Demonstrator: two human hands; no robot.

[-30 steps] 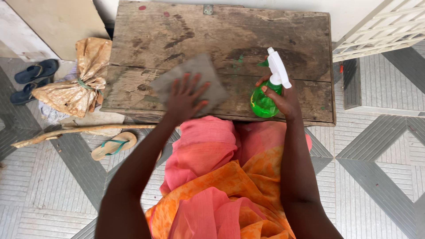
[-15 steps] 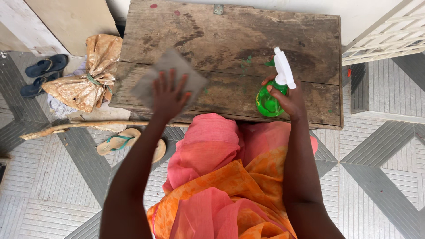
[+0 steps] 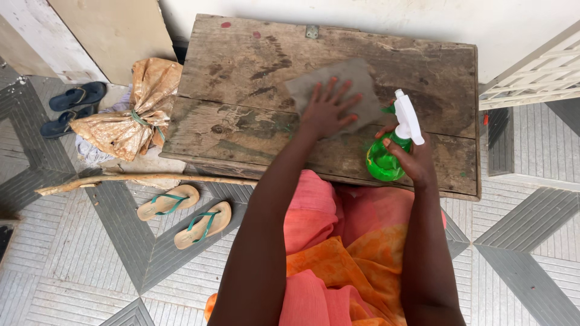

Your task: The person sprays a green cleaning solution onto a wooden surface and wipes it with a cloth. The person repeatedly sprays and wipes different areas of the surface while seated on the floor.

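Here the left hand point(image 3: 327, 112) lies flat with fingers spread on a grey cloth point(image 3: 338, 89), pressing it onto the worn wooden table point(image 3: 254, 72) near its middle. The right hand point(image 3: 409, 158) is wrapped around a green spray bottle point(image 3: 386, 156) with a white trigger head, standing upright near the table's front edge; its contents cannot be told. A tied brown sack point(image 3: 136, 111) sits on the floor left of the table, near sandals point(image 3: 187, 214).

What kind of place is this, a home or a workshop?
Most likely a home, perhaps a porch or entry area. The floor is patterned grey and white tile, two pairs of sandals lie near a worn wooden table, and a tied brown bag rests against the wall.
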